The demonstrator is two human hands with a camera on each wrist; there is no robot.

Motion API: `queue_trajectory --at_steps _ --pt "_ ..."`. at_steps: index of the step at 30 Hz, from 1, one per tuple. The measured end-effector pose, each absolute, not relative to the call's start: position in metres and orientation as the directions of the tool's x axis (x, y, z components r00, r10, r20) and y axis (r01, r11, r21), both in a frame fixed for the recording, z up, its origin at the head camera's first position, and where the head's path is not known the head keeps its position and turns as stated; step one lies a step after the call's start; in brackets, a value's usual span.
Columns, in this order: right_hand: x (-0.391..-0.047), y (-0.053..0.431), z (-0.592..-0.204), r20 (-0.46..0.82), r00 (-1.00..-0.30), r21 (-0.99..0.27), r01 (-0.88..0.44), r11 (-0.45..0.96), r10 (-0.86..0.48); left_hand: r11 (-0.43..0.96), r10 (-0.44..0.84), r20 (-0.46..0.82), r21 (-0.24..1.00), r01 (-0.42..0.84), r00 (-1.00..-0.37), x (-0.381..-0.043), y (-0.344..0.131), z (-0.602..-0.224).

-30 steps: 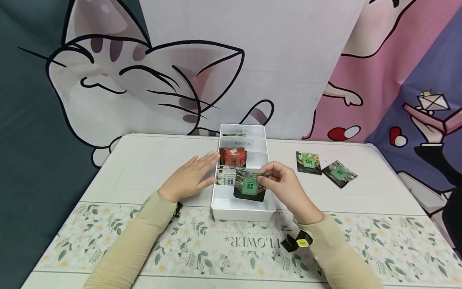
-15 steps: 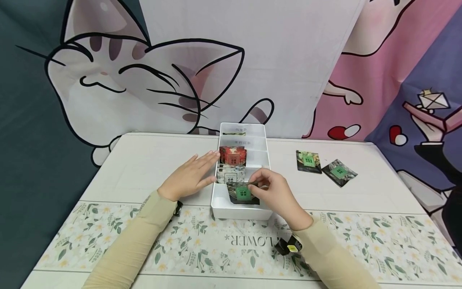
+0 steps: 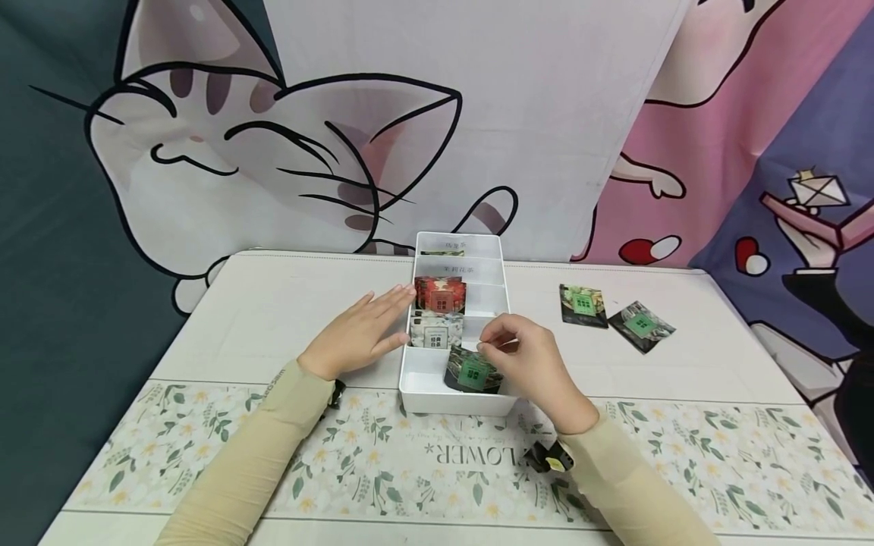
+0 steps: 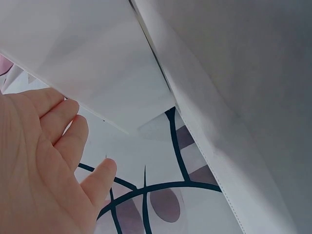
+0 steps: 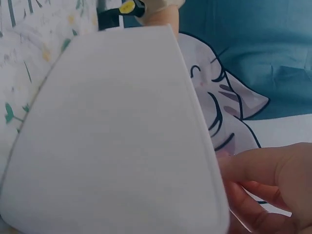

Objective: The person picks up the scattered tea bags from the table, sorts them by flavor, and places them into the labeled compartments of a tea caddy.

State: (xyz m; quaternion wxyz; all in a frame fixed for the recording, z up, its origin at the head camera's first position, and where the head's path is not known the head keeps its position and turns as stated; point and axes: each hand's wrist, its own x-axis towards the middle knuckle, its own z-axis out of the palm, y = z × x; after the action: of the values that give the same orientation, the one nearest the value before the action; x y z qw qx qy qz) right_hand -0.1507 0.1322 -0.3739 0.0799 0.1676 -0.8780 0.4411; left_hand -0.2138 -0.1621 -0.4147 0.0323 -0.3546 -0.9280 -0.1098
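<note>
A long white divided box [image 3: 457,404] stands on the table. My right hand [image 3: 536,368] is over its near compartment, thumb and forefinger pinching the upper edge of a dark tea bag sachet [image 3: 473,371] with a green label. The sachet's lower part is down inside that compartment, tilted. Straight-fingered, my left hand [image 3: 362,334] rests against the box's left side. In the right wrist view the box's side wall hides part of my right hand [image 5: 265,187]; the left wrist view has my left hand [image 4: 44,151] at the box wall.
White sachets [image 3: 435,334] and red sachets [image 3: 440,296] stand in the box's middle compartments. A green-edged sachet [image 3: 442,253] shows in the far one. Two more sachets, one yellow-green [image 3: 583,305] and one grey-green [image 3: 642,327], lie on the table to the right.
My right hand has brought the green-labelled sachet down from above the box into the near compartment, first leftward, then slightly back right. My left hand stays put.
</note>
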Motion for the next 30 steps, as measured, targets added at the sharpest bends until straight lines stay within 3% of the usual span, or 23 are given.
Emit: queue_trajectory --at_steps 11,23,30 --pt "-0.16 0.151 -0.367 0.307 -0.931 -0.739 -0.363 0.568 -0.196 0.729 0.648 0.132 0.179 0.661 -0.75 -0.214 -0.162 -0.416" --pt "-0.186 0.197 -0.37 0.382 -0.923 -0.723 -0.325 0.609 -0.04 0.721 0.651 0.15 0.184 0.668 -0.744 -0.213 -0.162 -0.415" --pt "-0.197 0.229 -0.373 0.344 -0.935 -0.749 -0.216 0.627 0.087 0.728 0.645 0.136 0.186 0.659 -0.752 -0.213 -0.162 -0.415"
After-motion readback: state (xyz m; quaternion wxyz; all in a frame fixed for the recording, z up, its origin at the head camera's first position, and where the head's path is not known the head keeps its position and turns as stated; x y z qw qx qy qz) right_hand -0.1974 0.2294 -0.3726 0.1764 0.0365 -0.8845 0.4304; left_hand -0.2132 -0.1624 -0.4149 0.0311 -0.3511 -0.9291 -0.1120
